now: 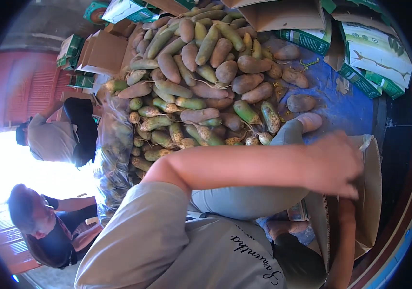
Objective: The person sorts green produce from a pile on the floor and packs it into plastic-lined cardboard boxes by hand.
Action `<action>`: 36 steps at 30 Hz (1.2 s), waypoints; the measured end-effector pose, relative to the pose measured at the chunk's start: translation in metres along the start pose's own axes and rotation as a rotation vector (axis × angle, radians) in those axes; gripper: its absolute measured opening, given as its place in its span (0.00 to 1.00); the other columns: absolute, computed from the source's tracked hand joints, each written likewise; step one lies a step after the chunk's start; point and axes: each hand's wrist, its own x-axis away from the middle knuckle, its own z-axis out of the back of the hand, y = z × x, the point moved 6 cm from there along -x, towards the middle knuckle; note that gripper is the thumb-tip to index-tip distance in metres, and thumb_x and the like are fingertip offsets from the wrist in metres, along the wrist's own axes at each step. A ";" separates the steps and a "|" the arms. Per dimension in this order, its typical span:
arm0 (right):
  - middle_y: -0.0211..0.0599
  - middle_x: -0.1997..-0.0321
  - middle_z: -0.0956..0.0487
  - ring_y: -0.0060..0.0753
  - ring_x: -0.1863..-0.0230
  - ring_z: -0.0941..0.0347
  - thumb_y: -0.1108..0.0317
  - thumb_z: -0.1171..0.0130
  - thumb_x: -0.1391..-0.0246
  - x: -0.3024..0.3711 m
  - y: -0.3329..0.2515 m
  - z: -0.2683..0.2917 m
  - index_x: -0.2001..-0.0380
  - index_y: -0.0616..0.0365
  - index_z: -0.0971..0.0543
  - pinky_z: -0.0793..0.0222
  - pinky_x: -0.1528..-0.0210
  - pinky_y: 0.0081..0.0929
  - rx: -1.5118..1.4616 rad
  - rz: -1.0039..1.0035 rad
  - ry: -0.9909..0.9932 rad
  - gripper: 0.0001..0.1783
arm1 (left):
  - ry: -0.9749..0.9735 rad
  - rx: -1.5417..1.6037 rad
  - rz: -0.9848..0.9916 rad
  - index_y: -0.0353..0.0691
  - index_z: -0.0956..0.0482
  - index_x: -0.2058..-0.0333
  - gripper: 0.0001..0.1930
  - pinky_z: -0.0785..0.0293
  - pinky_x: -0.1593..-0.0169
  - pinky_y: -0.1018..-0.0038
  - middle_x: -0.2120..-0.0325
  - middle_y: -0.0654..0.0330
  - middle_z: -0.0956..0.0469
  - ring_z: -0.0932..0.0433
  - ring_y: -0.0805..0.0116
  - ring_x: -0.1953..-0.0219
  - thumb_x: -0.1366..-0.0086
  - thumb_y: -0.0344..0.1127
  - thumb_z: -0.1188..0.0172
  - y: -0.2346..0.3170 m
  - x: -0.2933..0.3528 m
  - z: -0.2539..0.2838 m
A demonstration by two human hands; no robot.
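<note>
My left arm reaches across to the right, and my left hand [333, 164] is over an open cardboard box [370, 192]. Motion blurs its fingers, so what they hold, if anything, does not show. From the lower right my right forearm [345, 236] comes up into the same box; its hand is hidden beneath my left hand. A clear plastic edge [366, 142] shows at the box's far rim. Beyond my bent leg lies a large heap of long green radishes [247, 111] and brownish-pink roots [249, 83], some with soil and thin root tails.
Blue sheeting [345, 111] lies under the heap's right side. Green-and-white cartons [377, 53] stand at the far right, an open brown box [105, 52] at the far left. Filled clear plastic bags [114, 159] line the heap's left side. Two people [54, 139] are at the left.
</note>
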 end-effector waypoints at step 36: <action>0.39 0.64 0.25 0.23 0.71 0.32 0.72 0.52 0.42 0.151 -0.077 0.095 0.56 0.67 0.29 0.34 0.67 0.18 -0.627 -0.236 0.885 0.13 | 0.055 -0.018 2.258 0.35 0.36 0.52 0.40 0.31 0.50 0.69 0.54 0.53 0.28 0.27 0.60 0.53 0.63 0.49 0.30 -0.330 0.616 -0.071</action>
